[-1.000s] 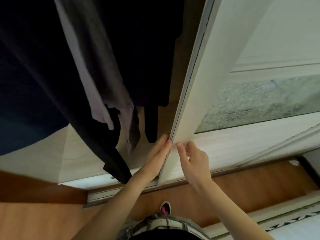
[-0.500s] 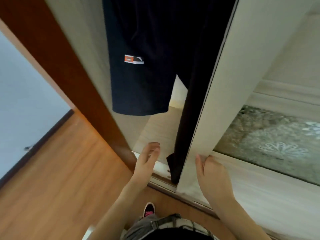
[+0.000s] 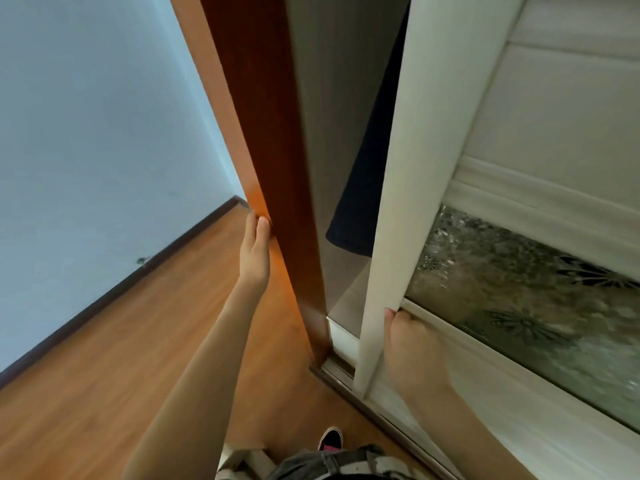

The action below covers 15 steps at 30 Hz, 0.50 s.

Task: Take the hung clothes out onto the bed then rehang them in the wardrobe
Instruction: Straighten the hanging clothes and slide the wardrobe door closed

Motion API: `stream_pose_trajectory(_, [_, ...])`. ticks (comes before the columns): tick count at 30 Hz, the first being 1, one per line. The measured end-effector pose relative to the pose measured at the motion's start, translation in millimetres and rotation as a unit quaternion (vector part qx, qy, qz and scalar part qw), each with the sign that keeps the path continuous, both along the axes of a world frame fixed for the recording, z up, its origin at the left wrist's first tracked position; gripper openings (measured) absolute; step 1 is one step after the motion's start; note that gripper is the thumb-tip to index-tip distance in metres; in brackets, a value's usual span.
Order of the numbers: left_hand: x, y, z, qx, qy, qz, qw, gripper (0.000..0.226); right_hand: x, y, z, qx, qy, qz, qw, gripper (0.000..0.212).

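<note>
Head view: left hand [image 3: 255, 245], fingers straight, lies flat against the wardrobe's brown side panel [image 3: 273, 133]. Right hand [image 3: 410, 344] curls its fingers onto the white sliding door [image 3: 419, 168], just below the patterned glass [image 3: 519, 292]. Inside, a dark garment [image 3: 360, 188] hangs, visible through the narrow gap between panel and door. Wood floor [image 3: 104, 358] underfoot.

1 wide-angle camera, worn on the head, looks forward and steeply down, close against the wardrobe [image 3: 270, 133] and its sliding door [image 3: 415, 168]; wooden floor [image 3: 104, 341] fills the lower left.
</note>
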<state>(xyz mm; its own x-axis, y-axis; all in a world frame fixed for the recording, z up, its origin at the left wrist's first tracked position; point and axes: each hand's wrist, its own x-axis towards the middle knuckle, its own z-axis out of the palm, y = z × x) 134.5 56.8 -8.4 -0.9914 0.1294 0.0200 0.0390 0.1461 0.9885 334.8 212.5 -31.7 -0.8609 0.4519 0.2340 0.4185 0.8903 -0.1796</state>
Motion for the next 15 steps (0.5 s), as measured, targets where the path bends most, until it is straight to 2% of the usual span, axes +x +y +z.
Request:
stream_pose_trajectory(6, [-20.6,-16.2,-15.0,0.009,-0.014,-0.076,0.997,0.066,-57.0,-26.7,0.8,0.008,-0.001,0.022,1.000,0.032])
stream_pose_trajectory(10, [-26.6,-24.1,-10.2,0.015,-0.021,-0.108,0.994,0.049,-86.9,-44.4,2.7,0.004,0.013,0.032,0.999,0.031])
stream_pose_trajectory(13, [-30.9,-28.2,-11.7,0.015,-0.059,-0.112,0.992,0.075,-108.6,-57.2,1.4,-0.005,0.008,0.044,0.999,0.028])
stream_pose_trajectory(15, [-31.6,-29.2,-12.7,0.018,-0.064,-0.110,0.992,0.082,-121.9,-63.7,2.3,-0.010,0.018,0.047,0.999,0.030])
